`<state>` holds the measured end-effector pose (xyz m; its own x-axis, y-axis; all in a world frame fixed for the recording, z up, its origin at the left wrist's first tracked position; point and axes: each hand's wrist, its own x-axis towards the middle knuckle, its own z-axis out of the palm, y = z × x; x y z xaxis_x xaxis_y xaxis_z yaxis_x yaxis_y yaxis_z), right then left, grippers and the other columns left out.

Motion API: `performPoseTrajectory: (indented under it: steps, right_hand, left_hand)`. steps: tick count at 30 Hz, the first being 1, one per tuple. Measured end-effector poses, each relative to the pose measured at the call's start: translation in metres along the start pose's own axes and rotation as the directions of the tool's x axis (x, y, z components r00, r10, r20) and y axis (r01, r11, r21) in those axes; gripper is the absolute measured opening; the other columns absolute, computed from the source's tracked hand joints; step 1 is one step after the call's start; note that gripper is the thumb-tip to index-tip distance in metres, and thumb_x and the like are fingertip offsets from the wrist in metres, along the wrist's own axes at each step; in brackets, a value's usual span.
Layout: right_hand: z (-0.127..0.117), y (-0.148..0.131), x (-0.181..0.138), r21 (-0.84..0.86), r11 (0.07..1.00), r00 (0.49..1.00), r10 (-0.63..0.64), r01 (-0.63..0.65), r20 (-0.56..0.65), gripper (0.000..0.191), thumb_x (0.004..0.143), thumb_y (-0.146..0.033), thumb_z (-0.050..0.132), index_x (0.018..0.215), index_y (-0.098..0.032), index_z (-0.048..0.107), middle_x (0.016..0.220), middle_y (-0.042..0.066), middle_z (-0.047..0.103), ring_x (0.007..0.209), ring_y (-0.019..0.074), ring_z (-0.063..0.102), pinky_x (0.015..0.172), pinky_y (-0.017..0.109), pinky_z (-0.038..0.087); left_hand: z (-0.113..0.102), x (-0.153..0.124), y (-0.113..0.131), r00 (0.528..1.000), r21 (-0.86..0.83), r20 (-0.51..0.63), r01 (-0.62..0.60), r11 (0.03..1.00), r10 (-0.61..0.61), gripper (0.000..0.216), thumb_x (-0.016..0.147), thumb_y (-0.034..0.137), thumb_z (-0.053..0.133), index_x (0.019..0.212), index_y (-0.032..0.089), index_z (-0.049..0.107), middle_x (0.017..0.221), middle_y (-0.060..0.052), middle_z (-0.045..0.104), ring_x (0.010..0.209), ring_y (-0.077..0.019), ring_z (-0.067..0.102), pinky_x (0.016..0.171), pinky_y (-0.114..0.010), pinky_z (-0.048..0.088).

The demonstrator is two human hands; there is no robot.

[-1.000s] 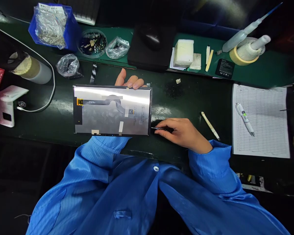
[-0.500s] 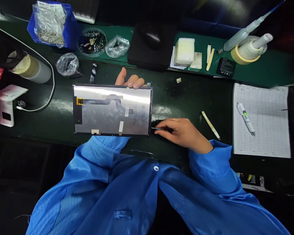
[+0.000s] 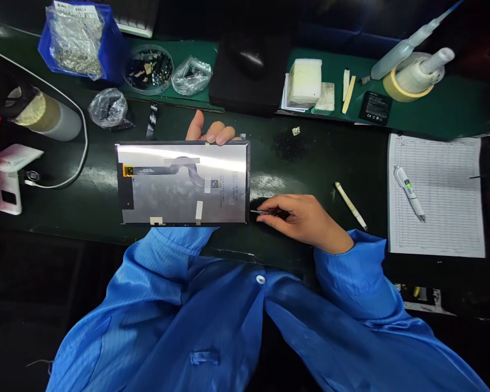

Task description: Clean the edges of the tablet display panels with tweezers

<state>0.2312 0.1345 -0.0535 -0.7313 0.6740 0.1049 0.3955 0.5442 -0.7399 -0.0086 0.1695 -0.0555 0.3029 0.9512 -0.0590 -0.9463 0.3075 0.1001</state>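
Note:
A silver display panel (image 3: 179,188) with a dark flex cable and an orange connector lies back-up in front of me. My left hand (image 3: 210,130) reaches under and around its far edge, thumb and fingertips curled over the rim, holding it. My right hand (image 3: 300,218) rests on the dark bench just right of the panel, fingers pinched on thin metal tweezers (image 3: 259,213) whose tip points at the panel's lower right corner.
A white stick (image 3: 350,206) lies right of my hand; a lined sheet (image 3: 441,218) with a pen (image 3: 408,193) beyond it. At the back: blue bin (image 3: 106,49), parts dish (image 3: 148,68), white block (image 3: 305,81), tape roll (image 3: 400,90). White device (image 3: 6,177) and cable at left.
The panel and both hands sit slightly further left and up in view, mostly from a small head movement. The grips are unchanged.

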Motion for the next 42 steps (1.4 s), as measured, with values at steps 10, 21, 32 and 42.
performPoseTrajectory:
  steps: [10,21,32,42]
  right_hand:
    - [0.000,0.002,0.002,-0.035,0.996,0.997,-0.077,0.077,0.020,0.017,0.102,-0.028,0.061,0.102,-0.021,0.077,0.090,0.004,0.078,0.076,0.0171,0.072,0.068,0.027,0.054]
    - [-0.001,0.001,0.003,-0.028,0.993,0.993,-0.113,0.114,0.029,0.018,0.101,-0.026,0.061,0.104,-0.019,0.077,0.089,0.005,0.078,0.075,0.0171,0.072,0.065,0.027,0.053]
    - [0.000,0.002,0.003,-0.001,0.995,0.995,-0.103,0.103,0.020,0.016,0.100,-0.027,0.064,0.106,-0.021,0.077,0.091,0.005,0.078,0.077,0.0171,0.072,0.068,0.027,0.055]
    - [-0.001,0.002,0.002,0.001,0.997,0.997,-0.077,0.077,0.000,0.013,0.097,-0.027,0.067,0.104,-0.020,0.076,0.088,0.004,0.077,0.074,0.0167,0.072,0.066,0.027,0.054]
  left_hand:
    - [-0.005,0.001,0.001,0.999,-0.015,0.031,-0.006,1.000,0.006,0.050,0.108,0.052,0.029,0.069,0.021,0.030,0.071,0.001,0.042,0.066,-0.0158,0.049,0.073,-0.032,0.043]
    - [-0.004,0.005,0.000,1.000,-0.005,0.009,-0.025,1.000,0.025,0.050,0.109,0.051,0.029,0.068,0.021,0.028,0.069,0.001,0.042,0.061,-0.0151,0.049,0.069,-0.032,0.044]
    - [-0.001,0.003,0.001,0.999,0.009,-0.033,-0.020,1.000,0.021,0.052,0.108,0.054,0.029,0.068,0.021,0.029,0.067,0.001,0.043,0.060,-0.0142,0.051,0.069,-0.032,0.045]
    - [-0.005,0.008,0.004,0.996,0.011,-0.075,-0.051,0.999,0.051,0.053,0.108,0.055,0.025,0.067,0.020,0.026,0.063,0.001,0.043,0.057,-0.0140,0.049,0.064,-0.031,0.042]
